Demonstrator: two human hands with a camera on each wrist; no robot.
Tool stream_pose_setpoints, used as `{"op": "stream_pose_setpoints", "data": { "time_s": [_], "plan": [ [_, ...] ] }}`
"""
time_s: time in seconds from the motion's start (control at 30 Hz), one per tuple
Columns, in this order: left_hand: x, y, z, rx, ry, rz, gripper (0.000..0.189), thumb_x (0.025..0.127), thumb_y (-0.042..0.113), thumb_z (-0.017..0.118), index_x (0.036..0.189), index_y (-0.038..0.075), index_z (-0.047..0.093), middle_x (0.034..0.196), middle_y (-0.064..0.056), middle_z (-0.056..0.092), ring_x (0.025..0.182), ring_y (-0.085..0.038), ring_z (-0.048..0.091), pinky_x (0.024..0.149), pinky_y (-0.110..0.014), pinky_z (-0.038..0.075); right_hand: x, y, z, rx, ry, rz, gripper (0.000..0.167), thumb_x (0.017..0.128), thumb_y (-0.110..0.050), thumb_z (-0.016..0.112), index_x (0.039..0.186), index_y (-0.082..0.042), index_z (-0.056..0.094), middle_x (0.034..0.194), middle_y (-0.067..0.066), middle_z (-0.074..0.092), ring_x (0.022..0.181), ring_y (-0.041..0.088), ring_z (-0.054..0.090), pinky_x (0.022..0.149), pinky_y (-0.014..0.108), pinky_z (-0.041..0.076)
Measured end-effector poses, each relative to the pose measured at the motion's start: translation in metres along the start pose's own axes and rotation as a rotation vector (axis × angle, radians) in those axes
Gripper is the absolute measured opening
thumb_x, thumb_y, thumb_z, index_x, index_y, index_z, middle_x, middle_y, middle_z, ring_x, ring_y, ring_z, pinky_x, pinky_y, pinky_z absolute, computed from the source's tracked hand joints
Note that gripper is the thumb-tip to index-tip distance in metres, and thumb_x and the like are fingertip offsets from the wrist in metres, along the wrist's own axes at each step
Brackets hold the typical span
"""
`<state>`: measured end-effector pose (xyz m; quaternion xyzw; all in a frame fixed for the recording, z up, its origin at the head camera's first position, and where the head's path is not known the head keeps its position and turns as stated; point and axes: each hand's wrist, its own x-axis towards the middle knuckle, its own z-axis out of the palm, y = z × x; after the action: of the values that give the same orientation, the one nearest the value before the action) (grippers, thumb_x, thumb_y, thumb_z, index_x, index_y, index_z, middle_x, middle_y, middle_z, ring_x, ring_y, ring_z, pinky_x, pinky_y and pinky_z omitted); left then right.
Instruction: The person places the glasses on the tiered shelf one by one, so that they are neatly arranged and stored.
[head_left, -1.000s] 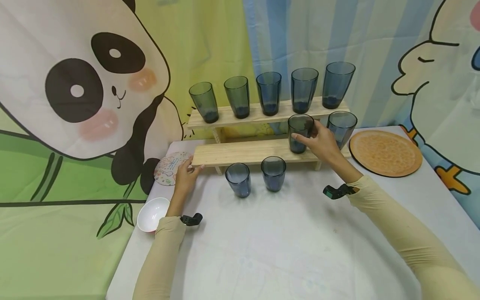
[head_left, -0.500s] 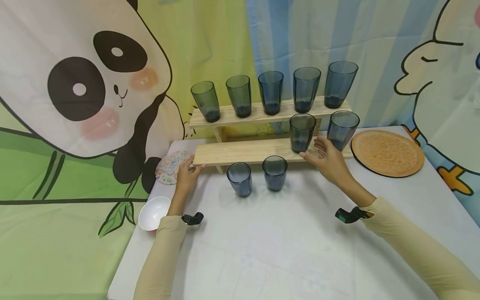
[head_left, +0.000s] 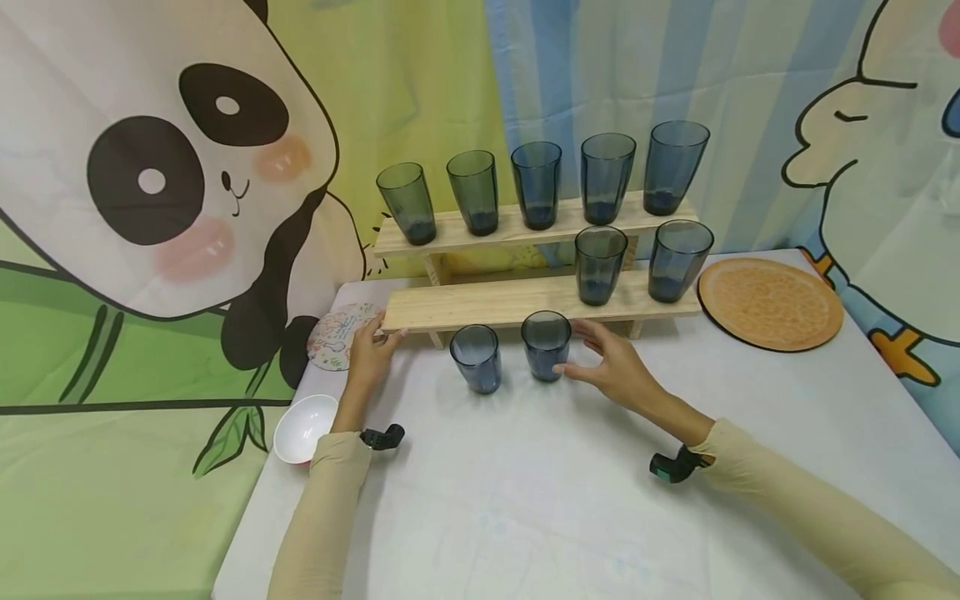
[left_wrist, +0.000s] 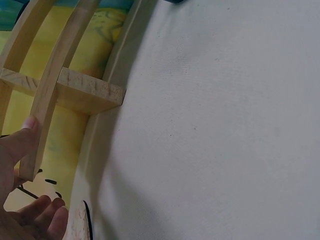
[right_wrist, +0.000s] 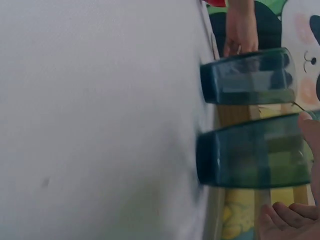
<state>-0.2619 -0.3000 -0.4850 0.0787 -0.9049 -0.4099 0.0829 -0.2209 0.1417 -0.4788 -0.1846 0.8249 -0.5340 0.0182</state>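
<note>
On the white table in front of the two-tier wooden shelf (head_left: 465,305) stand two blue-tinted drinking glasses, a left glass (head_left: 477,360) and a right glass (head_left: 546,347). My right hand (head_left: 618,371) is at the right glass, thumb and fingers spread to either side. In the right wrist view the fingertips (right_wrist: 282,212) are apart from that glass (right_wrist: 255,152); whether the thumb touches it, I cannot tell. My left hand (head_left: 369,354) grips the left end of the lower plank, its thumb (left_wrist: 30,123) on the wood and its other fingers loosely bent.
Several glasses line the upper plank (head_left: 442,242). Two more, a left one (head_left: 598,267) and a right one (head_left: 677,262), stand on the lower plank's right end. A round orange-brown mat (head_left: 771,304), a patterned disc (head_left: 341,336) and a white bowl (head_left: 305,429) lie at the sides.
My right hand has let go of a glass on the lower plank and moved down and left to the right glass on the table. My left hand stays at the plank.
</note>
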Motion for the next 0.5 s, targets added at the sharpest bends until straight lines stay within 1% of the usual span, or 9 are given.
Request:
{"op": "stream_pose_setpoints", "data": {
  "time_s": [0.1, 0.23, 0.33, 0.5],
  "plan": [
    [0.001, 0.0, -0.001, -0.003, -0.004, 0.003, 0.075, 0.102, 0.034, 0.072, 0.162, 0.005, 0.039, 0.164, -0.029, 0.036, 0.135, -0.048, 0.056, 0.113, -0.059, 0.047, 0.007, 0.002, 0.015, 0.006, -0.001, -0.03, 0.092, 0.086, -0.036, 0.09, 0.158, -0.006, 0.042, 0.157, 0.017, 0.052, 0.147, 0.034, 0.05, 0.122, 0.042, 0.043],
    [0.0, 0.002, -0.002, -0.011, -0.011, 0.011, 0.076, 0.102, 0.033, 0.072, 0.162, 0.003, 0.038, 0.166, -0.028, 0.035, 0.135, -0.049, 0.056, 0.113, -0.058, 0.048, 0.014, 0.005, 0.028, 0.021, 0.014, -0.06, 0.087, 0.085, -0.031, 0.091, 0.157, -0.01, 0.046, 0.154, 0.014, 0.055, 0.145, 0.033, 0.052, 0.119, 0.046, 0.046],
    [0.0, 0.001, -0.001, -0.008, -0.006, 0.015, 0.076, 0.102, 0.033, 0.073, 0.162, 0.004, 0.038, 0.166, -0.026, 0.036, 0.135, -0.049, 0.056, 0.113, -0.058, 0.049, 0.016, 0.005, 0.032, 0.037, 0.025, -0.078, 0.083, 0.086, -0.025, 0.09, 0.155, -0.01, 0.048, 0.151, 0.014, 0.058, 0.144, 0.034, 0.053, 0.119, 0.048, 0.046],
    [0.001, -0.002, 0.002, 0.002, 0.0, 0.02, 0.075, 0.102, 0.035, 0.072, 0.163, 0.006, 0.039, 0.166, -0.024, 0.037, 0.134, -0.049, 0.057, 0.113, -0.059, 0.048, 0.016, 0.004, 0.034, 0.041, 0.041, -0.078, 0.08, 0.086, -0.025, 0.09, 0.154, -0.011, 0.05, 0.148, 0.013, 0.06, 0.142, 0.032, 0.055, 0.119, 0.044, 0.046]
  ]
}}
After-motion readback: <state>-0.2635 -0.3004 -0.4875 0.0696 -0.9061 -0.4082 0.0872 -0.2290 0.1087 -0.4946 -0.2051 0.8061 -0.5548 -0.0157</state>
